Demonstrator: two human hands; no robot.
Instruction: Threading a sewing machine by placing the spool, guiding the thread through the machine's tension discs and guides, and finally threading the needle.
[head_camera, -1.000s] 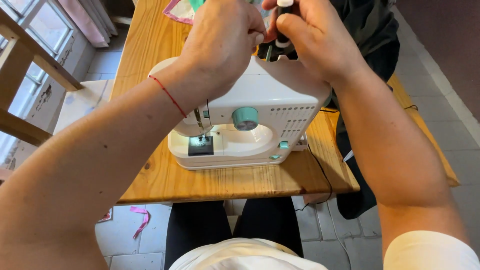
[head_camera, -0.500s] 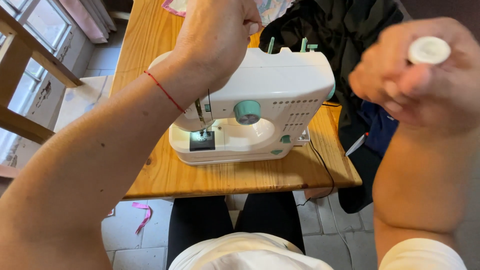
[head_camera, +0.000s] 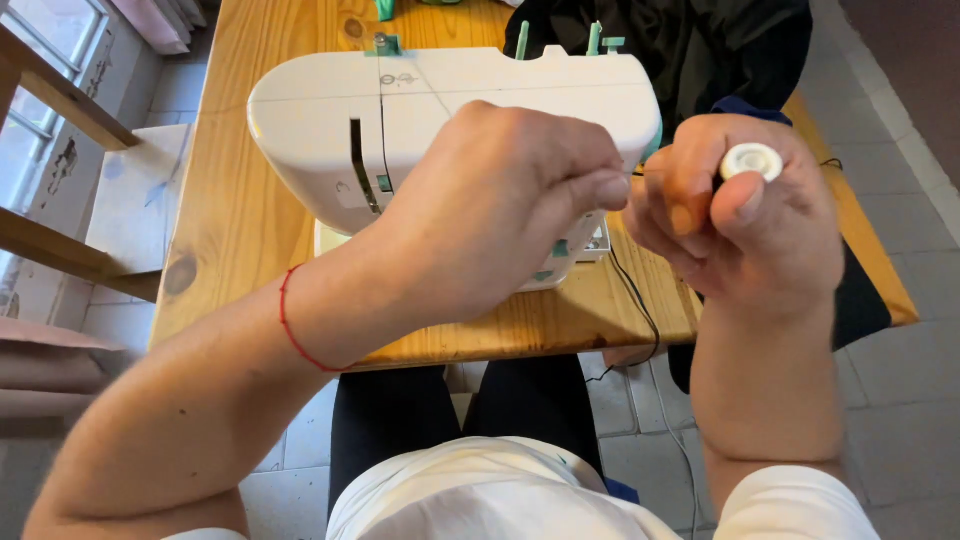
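The person is sitting at a wooden table (head_camera: 235, 215), holding both hands up in front of a white sewing machine (head_camera: 420, 100) that is standing near the table's near edge. The right hand (head_camera: 745, 215) is curling round a small spool (head_camera: 752, 160), its white round end cap facing up towards the person, so the spool's long axis is running roughly upright, tilted a little toward the viewer; the body of the spool is buried in the fist and only the cap is showing. The left hand (head_camera: 510, 195) is closing its thumb and forefinger together, tips pointing right toward the other hand, and a thin dark thread (head_camera: 637, 174) is just showing in the short gap between them, running sideways; it is too fine to tell for certain which fingers are gripping it. A red string bracelet (head_camera: 290, 325) is sitting on the left wrist. The left hand is covering much of the machine's front, so the needle area is hidden. A dark cord (head_camera: 640, 310) is trailing off the near edge of the table. Dark cloth (head_camera: 720, 50) is lying heaped at the far right corner, cut off by the frame's top edge.
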